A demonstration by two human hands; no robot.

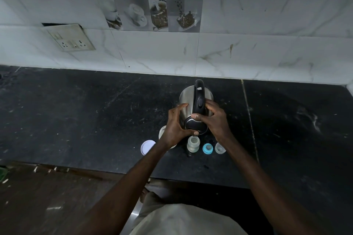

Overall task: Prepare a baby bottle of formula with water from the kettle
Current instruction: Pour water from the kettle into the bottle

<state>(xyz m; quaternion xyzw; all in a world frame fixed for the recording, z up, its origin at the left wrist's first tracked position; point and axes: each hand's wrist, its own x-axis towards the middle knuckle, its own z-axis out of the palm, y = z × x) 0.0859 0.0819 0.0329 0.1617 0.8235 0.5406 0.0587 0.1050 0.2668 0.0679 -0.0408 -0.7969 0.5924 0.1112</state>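
Note:
A steel kettle (186,99) with a black handle and lid is tipped toward me, its spout over the open mouth of a clear baby bottle (193,144) standing on the black counter (95,112). My right hand (214,120) grips the kettle's handle near the lid. My left hand (174,126) presses against the kettle's left side and lid. A blue teat ring (207,148) and a clear cap (220,148) stand right of the bottle. A round tub (162,131) is partly hidden under my left wrist, with its white lid (147,146) lying to the left.
A marble-tiled wall (248,51) runs behind the counter, with a socket plate (71,38) at the left. The counter's front edge (114,170) lies close to my body. A wooden cabinet edge spans the top.

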